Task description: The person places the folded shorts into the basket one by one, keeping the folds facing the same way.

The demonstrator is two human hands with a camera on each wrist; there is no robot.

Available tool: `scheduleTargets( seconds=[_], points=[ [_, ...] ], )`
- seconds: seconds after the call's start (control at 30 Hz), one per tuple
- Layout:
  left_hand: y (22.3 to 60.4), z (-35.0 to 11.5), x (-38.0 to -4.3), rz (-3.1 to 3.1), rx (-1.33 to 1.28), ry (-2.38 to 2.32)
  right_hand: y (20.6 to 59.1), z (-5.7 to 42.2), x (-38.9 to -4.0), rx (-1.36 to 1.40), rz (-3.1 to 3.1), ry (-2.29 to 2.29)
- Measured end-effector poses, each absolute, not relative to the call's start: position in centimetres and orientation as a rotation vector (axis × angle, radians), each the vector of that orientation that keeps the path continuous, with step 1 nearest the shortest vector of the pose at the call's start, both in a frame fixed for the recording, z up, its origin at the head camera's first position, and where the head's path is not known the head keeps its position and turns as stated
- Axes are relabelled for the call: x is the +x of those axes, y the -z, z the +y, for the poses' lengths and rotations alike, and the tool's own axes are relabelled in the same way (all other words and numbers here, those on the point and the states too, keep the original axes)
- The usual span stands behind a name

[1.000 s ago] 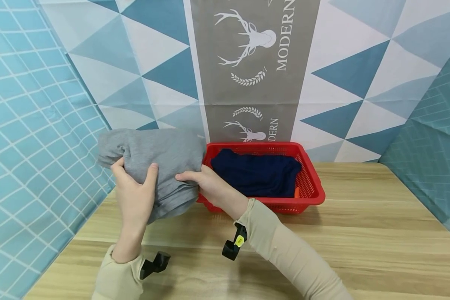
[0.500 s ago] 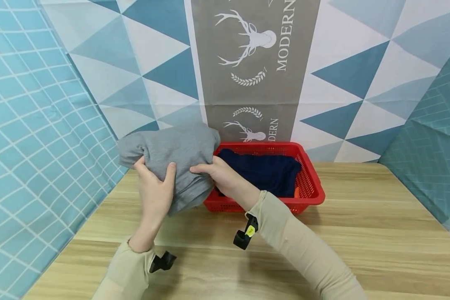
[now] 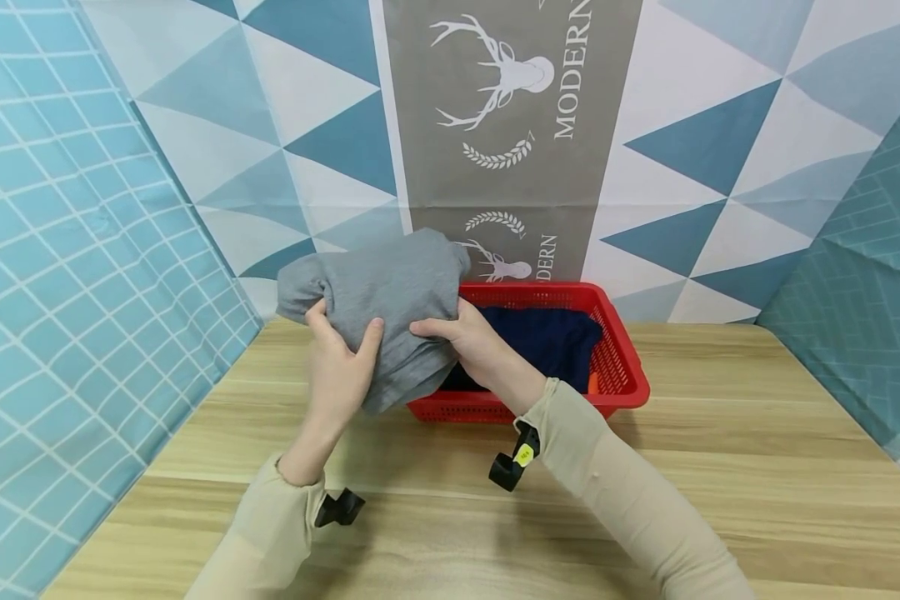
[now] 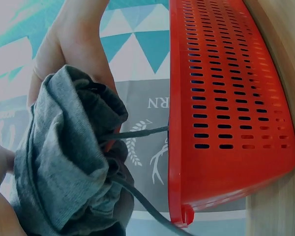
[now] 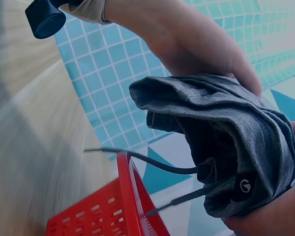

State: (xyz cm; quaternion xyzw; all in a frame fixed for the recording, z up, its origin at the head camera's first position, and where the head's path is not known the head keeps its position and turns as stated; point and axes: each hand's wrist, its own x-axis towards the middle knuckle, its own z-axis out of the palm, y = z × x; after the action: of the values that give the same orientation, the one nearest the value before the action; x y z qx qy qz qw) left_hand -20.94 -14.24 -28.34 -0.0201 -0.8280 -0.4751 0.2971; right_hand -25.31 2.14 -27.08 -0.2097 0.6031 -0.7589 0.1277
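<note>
A folded grey drawstring garment [image 3: 393, 279] is held up off the table by both hands. My left hand [image 3: 337, 371] grips its lower left part, thumb on the near face and the other fingers mostly hidden. On its right side my right hand [image 3: 487, 346] pinches it, thumb in front. Two thin cords hang from the bundle [image 4: 64, 157] in the left wrist view; a small dark logo tag shows on the garment [image 5: 226, 108] in the right wrist view. Just behind and right of it stands a red perforated basket [image 3: 630, 379] with folded navy cloth [image 3: 547, 337] inside.
The wooden table [image 3: 735, 467] carries the basket near its back edge. Something small and orange [image 3: 593, 383] shows beside the navy cloth. A patterned wall covering [image 3: 510, 175] rises behind, and blue tiled sheeting [image 3: 67, 250] borders the left.
Both hands have moved right with the grey garment, and slightly up. It now covers more of the basket's left end. The basket and navy cloth have stayed in place.
</note>
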Motion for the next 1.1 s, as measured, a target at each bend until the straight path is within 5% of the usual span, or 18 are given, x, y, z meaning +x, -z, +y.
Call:
scheduleTargets(
  seconds=[1.1],
  points=[
    [29.0,-9.2,-27.0,-2.467,-0.377,1.309,28.8,8.8,-26.3,-0.270,2.092,2.398]
  ],
)
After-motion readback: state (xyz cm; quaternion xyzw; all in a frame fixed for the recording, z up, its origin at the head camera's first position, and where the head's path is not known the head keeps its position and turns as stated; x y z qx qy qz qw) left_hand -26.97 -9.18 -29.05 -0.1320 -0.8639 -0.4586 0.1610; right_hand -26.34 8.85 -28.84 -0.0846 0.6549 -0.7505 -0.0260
